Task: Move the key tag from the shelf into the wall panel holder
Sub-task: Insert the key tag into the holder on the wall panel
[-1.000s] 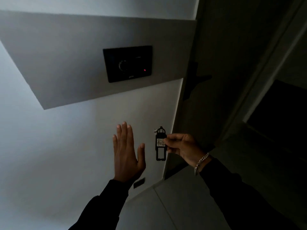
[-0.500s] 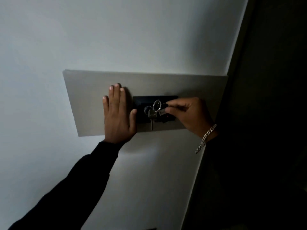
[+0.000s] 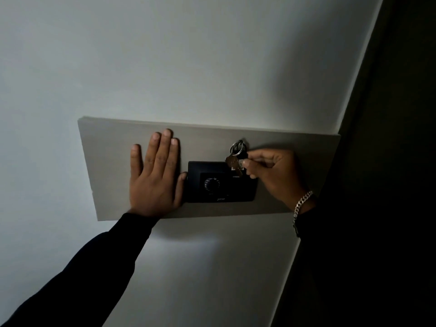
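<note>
Wall (image 3: pixel 188 67): smooth, matt, pale; it fills the view in front of you, dim at the edges.
Backing board (image 3: pixel 113 166): a flat grey-beige rectangle with crisp edges, mounted on the wall and running wide.
Left sleeve (image 3: pixel 94 267): dark, soft fabric, reaching up from the lower left.
Left hand (image 3: pixel 155 175): yours lies released and flat on the board, fingers spread, thumb tip touching the left edge of the panel; it grips nothing.
Wall panel holder (image 3: pixel 219 185): a matt black rectangular plate with rounded corners; a small ribbed round dial sits near its middle.
Key ring (image 3: pixel 237 147): thin bright metal loops, standing above the panel's top edge.
Key (image 3: pixel 233 165): brassy, flat, hanging from the ring across the panel's top.
Key tag (image 3: pixel 241 161): dark plastic with a pale label, mostly hidden; at the panel's upper right corner, whether seated in a slot you cannot tell.
Right hand (image 3: pixel 273 175): pinching the key tag between thumb and fingertips.
Bracelet (image 3: pixel 302 206): chunky silver curb chain on your right wrist.
Right side (image 3: pixel 389 161): near-black, detail lost.
</note>
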`<state>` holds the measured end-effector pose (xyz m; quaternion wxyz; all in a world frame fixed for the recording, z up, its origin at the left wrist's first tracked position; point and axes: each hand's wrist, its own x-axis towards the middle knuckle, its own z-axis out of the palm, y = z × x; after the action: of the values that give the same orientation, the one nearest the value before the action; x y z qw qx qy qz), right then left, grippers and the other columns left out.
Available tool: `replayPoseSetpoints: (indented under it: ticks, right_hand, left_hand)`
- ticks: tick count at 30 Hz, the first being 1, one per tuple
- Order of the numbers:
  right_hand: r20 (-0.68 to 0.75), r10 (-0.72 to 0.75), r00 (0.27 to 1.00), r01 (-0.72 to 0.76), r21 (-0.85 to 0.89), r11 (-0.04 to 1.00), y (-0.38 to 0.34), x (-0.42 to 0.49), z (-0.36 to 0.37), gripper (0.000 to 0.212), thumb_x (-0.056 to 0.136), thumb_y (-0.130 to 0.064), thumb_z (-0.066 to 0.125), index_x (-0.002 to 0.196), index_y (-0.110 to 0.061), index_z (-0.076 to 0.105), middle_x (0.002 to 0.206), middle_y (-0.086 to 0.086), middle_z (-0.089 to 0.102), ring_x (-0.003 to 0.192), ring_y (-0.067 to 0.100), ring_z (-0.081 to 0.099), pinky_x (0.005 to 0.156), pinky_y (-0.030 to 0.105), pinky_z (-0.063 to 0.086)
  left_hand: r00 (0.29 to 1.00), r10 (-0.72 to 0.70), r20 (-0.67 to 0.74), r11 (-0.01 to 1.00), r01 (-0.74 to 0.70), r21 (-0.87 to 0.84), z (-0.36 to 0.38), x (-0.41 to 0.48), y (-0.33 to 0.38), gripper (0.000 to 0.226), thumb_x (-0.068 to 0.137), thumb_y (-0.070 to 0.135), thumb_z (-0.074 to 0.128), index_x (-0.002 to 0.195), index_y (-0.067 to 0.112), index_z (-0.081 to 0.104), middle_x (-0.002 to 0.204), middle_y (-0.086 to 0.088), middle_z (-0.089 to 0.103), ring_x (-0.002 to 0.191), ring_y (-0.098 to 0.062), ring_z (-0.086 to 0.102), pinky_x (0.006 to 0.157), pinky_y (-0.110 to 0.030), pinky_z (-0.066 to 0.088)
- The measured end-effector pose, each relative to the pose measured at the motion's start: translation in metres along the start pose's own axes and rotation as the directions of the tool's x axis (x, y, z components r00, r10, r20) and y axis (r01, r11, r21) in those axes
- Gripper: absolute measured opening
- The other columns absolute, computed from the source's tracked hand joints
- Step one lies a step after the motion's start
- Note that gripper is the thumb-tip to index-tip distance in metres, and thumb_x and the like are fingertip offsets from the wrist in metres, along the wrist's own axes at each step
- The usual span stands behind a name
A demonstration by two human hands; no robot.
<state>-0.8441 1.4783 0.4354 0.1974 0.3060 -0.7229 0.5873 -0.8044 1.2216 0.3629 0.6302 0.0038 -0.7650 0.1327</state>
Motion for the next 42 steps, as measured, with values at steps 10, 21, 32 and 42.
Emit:
replayPoseSetpoints:
  ticks: [10,21,32,42]
  right_hand:
    - [-0.060,-0.135,0.989,0.127,-0.116,0.985,0.010,-0.007,-0.004,0.035,0.069,-0.013,0.078,0.101,-0.022,0.068,0.080,0.002,0.060,0.057,0.014,0.048,0.058,0.025,0.044]
    - [0.489,-0.550,0.677,0.734,-0.506,0.454,-0.046,0.025,-0.005,0.010,0.083,-0.007,0.062,0.084,-0.002,0.070,0.087,0.012,0.063,0.080,0.028,0.058,0.071,0.041,0.052]
    - [0.108,-0.727,0.678,0.693,-0.424,0.583,-0.001,0.019,0.005,0.014,0.085,-0.001,0.067,0.097,0.004,0.072,0.095,0.016,0.071,0.088,0.026,0.065,0.083,0.031,0.053]
    - [0.041,-0.717,0.696,0.661,-0.426,0.617,0.013,0.011,0.011,0.015,0.086,-0.006,0.069,0.099,-0.002,0.074,0.093,0.011,0.073,0.090,0.025,0.063,0.085,0.027,0.051]
  left_hand:
    - [1.000,0.001,-0.020,1.000,-0.001,0.022,-0.003,0.004,0.003,0.069,0.096,0.039,0.033,0.155,0.004,0.024,0.164,-0.015,0.022,0.155,-0.029,0.016,0.125,-0.054,0.008]
    - [0.998,-0.015,0.067,1.000,0.016,-0.003,-0.013,0.009,0.006,0.070,0.095,0.037,0.032,0.156,0.003,0.019,0.164,-0.017,0.017,0.157,-0.029,0.007,0.125,-0.056,0.004]
    - [0.998,0.061,0.014,0.998,-0.060,-0.018,-0.010,0.042,0.002,0.065,0.096,0.029,0.034,0.154,0.001,0.026,0.163,-0.020,0.022,0.155,-0.033,0.015,0.125,-0.056,0.009]
    - [0.999,0.021,0.029,0.999,-0.022,0.028,-0.005,0.040,0.002,0.065,0.097,0.032,0.029,0.155,0.003,0.022,0.165,-0.017,0.017,0.156,-0.032,0.013,0.125,-0.056,0.006]
